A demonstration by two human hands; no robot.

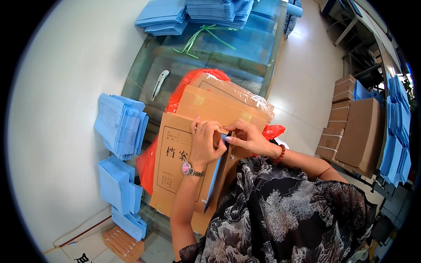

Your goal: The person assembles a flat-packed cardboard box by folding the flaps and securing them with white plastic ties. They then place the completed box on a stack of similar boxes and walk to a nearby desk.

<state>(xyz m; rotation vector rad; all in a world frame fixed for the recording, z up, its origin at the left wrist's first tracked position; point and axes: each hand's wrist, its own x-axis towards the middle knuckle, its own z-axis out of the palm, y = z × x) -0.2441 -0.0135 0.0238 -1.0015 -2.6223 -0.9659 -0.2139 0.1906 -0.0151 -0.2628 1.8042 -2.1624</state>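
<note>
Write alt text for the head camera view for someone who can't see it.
Both hands, the left hand and right hand, pinch the top edge of a brown paper file box holding blue folders. More blue folder stacks lie on the glass table.

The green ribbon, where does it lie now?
In the head view the green ribbon lies on the glass table at the top centre, just below the stacks of blue folders and beyond the brown file boxes.

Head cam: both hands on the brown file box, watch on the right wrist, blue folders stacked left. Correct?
Not quite: the head view shows the watch on the left wrist. Both the left hand and the right hand are on the brown file box, and blue folders are stacked left.
</note>
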